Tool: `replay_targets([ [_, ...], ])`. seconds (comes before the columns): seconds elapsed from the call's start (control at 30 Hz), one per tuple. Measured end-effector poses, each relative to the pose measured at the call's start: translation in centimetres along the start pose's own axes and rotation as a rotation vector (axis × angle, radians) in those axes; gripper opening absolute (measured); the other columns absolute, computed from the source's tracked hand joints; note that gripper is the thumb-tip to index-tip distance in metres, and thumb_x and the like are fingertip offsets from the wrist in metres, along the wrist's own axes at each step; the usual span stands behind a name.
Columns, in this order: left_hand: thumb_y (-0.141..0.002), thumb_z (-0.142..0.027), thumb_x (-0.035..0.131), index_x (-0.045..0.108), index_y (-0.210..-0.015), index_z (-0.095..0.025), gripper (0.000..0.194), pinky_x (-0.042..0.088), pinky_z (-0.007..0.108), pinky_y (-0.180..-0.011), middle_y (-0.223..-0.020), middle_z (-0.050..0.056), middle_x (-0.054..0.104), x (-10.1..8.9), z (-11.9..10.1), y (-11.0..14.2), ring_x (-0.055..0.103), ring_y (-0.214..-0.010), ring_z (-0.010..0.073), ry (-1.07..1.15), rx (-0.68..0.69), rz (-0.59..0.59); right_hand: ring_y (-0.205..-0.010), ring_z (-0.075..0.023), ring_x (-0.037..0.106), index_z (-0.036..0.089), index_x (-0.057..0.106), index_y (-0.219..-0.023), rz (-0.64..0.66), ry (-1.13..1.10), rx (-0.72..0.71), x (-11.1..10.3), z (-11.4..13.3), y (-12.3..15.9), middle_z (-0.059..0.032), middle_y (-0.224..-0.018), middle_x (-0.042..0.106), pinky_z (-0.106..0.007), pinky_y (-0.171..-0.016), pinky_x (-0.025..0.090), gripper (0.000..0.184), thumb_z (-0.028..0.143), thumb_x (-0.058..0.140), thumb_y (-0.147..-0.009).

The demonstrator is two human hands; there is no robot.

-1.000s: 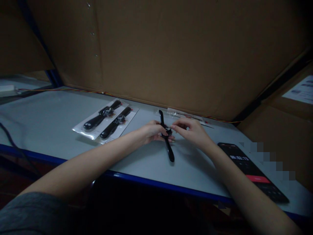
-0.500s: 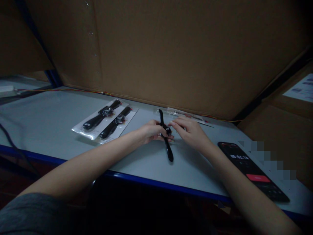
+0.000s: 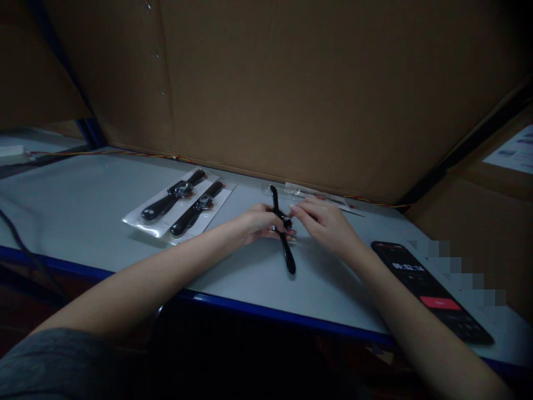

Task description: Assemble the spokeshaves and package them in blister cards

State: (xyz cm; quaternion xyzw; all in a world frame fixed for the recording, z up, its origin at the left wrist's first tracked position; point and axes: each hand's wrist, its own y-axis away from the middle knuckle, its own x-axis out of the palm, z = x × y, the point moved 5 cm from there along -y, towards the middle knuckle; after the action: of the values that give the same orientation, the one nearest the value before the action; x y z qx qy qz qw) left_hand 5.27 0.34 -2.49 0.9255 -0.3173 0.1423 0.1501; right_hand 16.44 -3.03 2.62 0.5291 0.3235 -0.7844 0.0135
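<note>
A black spokeshave (image 3: 288,256) with two long handles is held over the table, one handle pointing away from me and the other toward me. My left hand (image 3: 262,222) is closed around its middle, the thumb lying over the body. Close to the metal parts at its centre, my right hand (image 3: 318,218) has thumb and forefinger pinched together. Whatever lies between those fingertips is too small and dim to make out. Two more black spokeshaves (image 3: 160,208) lie to the left, in clear plastic packs on white card (image 3: 220,208).
A phone (image 3: 416,278) showing a running timer lies by my right forearm. Behind my right hand is a flat clear packet (image 3: 293,189) with thin items. Cardboard walls (image 3: 291,100) rise behind the table (image 3: 83,194), which has a blue front edge (image 3: 266,314). Thin wires run along the back.
My right fingertips have shifted very slightly at the middle of the spokeshave. My left hand and the spokeshave stay almost still.
</note>
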Motion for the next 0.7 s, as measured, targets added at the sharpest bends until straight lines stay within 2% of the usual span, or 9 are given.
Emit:
replay_targets([
  [0.23, -0.062, 0.016, 0.046, 0.051, -0.08, -0.008, 0.031, 0.056, 0.035, -0.068, -0.066, 0.002, 0.058, -0.15, -0.06, -0.13, 0.065, -0.06, 0.0151, -0.008, -0.002, -0.03, -0.062, -0.0137, 0.049, 0.017, 0.061, -0.066, 0.053, -0.134, -0.013, 0.51, 0.53, 0.01, -0.0022, -0.064, 0.051, -0.027, -0.058, 0.033, 0.041, 0.038, 0.036, -0.091],
  [0.5, -0.063, 0.015, 0.048, 0.054, -0.085, -0.005, 0.03, 0.056, 0.034, -0.067, -0.068, 0.004, 0.059, -0.03, 0.09, -0.11, 0.065, -0.061, 0.0149, 0.0, -0.007, 0.019, -0.066, -0.0152, 0.05, 0.018, 0.06, -0.066, 0.018, 0.01, 0.018, 0.22, -0.37, -0.01, -0.0033, -0.066, 0.053, -0.028, -0.062, 0.033, 0.041, 0.04, 0.037, -0.09],
  [0.7, -0.062, 0.015, 0.047, 0.053, -0.082, -0.007, 0.031, 0.056, 0.033, -0.067, -0.062, 0.001, 0.058, -0.29, 0.26, -0.41, 0.065, -0.061, 0.0147, -0.02, -0.017, -0.019, -0.062, -0.0132, 0.047, 0.017, 0.059, -0.064, 0.073, -0.128, 0.0, 0.74, 0.5, 0.04, -0.0018, -0.064, 0.049, -0.026, -0.059, 0.032, 0.043, 0.04, 0.035, -0.091],
])
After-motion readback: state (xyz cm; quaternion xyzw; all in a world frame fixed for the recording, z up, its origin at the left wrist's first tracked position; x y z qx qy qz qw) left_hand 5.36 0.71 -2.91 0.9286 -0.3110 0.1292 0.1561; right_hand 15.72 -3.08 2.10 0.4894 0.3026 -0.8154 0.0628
